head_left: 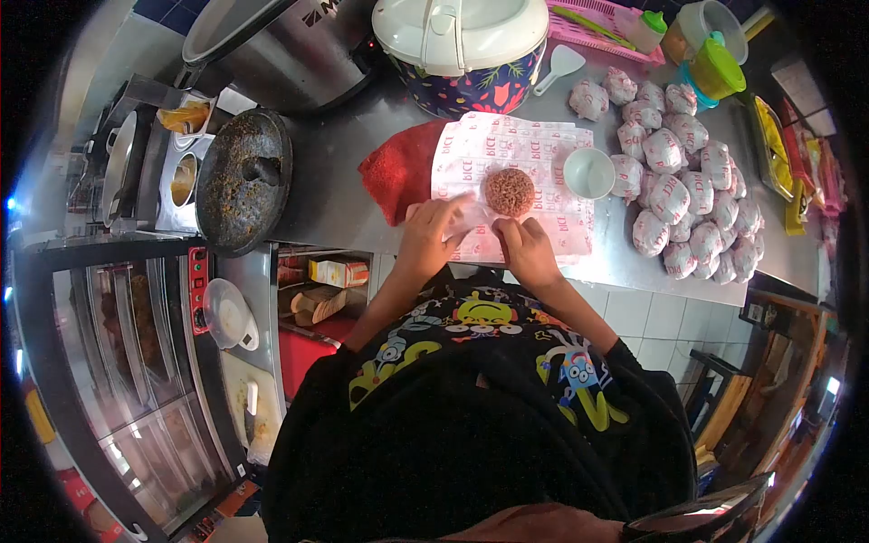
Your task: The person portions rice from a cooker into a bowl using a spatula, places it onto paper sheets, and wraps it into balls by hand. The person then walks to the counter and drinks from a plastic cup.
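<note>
Printed wrapping paper (557,145) lies on the metal counter, with a round mound of reddish-brown rice (510,192) on it. My left hand (433,233) is at the paper's lower left, its thumb and fingers apart; something thin and pale beside its fingertips is blurred. Just below the rice, my right hand (528,249) pinches the edge of a paper sheet. A small white bowl (588,173) stands on the paper to the right of the rice. Under the paper's left side shows a red cloth (398,172).
Several paper-wrapped bundles (670,199) are heaped at the right. A patterned rice container (471,86) stands behind the paper, beside a white paddle (561,68). A stone mortar (240,204) and large metal pot (299,63) are at the left. Green-lidded containers (718,72) stand at the back right.
</note>
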A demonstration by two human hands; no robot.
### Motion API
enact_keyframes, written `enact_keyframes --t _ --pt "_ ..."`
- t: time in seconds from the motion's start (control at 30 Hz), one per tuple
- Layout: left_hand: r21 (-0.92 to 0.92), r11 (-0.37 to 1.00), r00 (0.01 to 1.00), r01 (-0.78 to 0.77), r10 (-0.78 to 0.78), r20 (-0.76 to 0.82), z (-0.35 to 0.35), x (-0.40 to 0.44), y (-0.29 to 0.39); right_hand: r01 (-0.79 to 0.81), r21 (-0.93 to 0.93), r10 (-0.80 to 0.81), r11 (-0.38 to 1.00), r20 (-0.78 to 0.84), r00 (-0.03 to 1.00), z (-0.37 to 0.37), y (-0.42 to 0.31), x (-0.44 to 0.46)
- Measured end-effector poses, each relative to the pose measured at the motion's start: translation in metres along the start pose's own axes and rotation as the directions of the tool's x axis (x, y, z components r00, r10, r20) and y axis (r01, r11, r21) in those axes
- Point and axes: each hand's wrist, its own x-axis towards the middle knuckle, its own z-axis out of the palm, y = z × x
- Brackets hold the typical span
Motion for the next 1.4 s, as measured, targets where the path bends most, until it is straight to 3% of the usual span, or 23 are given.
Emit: enact_keyframes --t 0.1,0.2,0.27,0.37,0.5,0.53,0.63,0.73,0.83,1.03,1.23,1.33,1.4 --pt "0.115 0.975 0.982 -0.191 0.191 0.012 -0.001 0.006 -0.015 0.053 -0.021 -0.054 0.998 -0.041 0.998 -0.007 -0.004 0.000" --pt "0.140 0.974 0.980 -0.178 0.189 -0.067 0.000 0.007 -0.019 0.048 -0.208 -0.049 0.977 0.001 0.999 -0.014 -0.002 -0.004" --pt "0.149 0.971 0.981 -0.187 0.193 -0.033 -0.001 0.003 -0.020 0.001 -0.336 0.001 0.942 0.006 1.000 -0.016 0.010 -0.014" --pt "0.211 0.943 0.964 -0.256 0.266 -0.019 0.000 0.002 -0.014 -0.099 -0.241 0.085 0.965 -0.067 0.994 -0.030 0.023 -0.024" --pt "0.289 0.875 0.918 -0.389 0.393 0.049 0.034 0.002 -0.029 -0.050 -0.225 0.063 0.973 0.053 0.997 -0.034 0.040 -0.036" --pt "0.240 0.910 0.939 -0.339 0.312 0.145 0.037 -0.002 -0.035 -0.006 -0.222 0.019 0.975 0.058 0.998 -0.036 0.044 -0.036" --pt "0.043 0.946 0.930 -0.323 0.308 0.201 0.028 -0.007 -0.049 0.058 -0.083 -0.051 0.995 0.082 0.995 -0.052 0.044 -0.034" --pt "-0.068 0.933 0.907 -0.354 0.360 0.220 0.011 -0.016 -0.056 -0.139 0.120 0.110 0.983 0.225 0.968 -0.062 0.028 -0.039" --pt "-0.183 0.983 0.938 -0.015 0.077 0.337 0.005 -0.033 -0.056 -0.259 0.111 0.198 0.960 0.386 0.901 -0.061 0.021 -0.046" --pt "-0.172 0.984 0.994 0.039 -0.021 0.106 0.020 -0.036 -0.060 -0.412 0.190 0.356 0.891 0.269 0.895 -0.051 0.030 -0.039" --pt "-0.015 0.985 0.981 0.169 -0.167 0.094 0.031 -0.018 -0.058 -0.523 0.114 0.476 0.845 0.286 0.832 -0.032 0.048 -0.029" --pt "0.089 0.990 0.992 0.108 -0.114 0.058 0.034 -0.011 -0.051 -0.571 0.063 0.527 0.818 0.313 0.790 -0.025 0.050 -0.020" --pt "0.308 0.950 0.978 0.042 0.024 -0.208 0.034 -0.005 -0.026 -0.606 0.022 0.565 0.795 0.338 0.753 -0.020 0.053 -0.015"
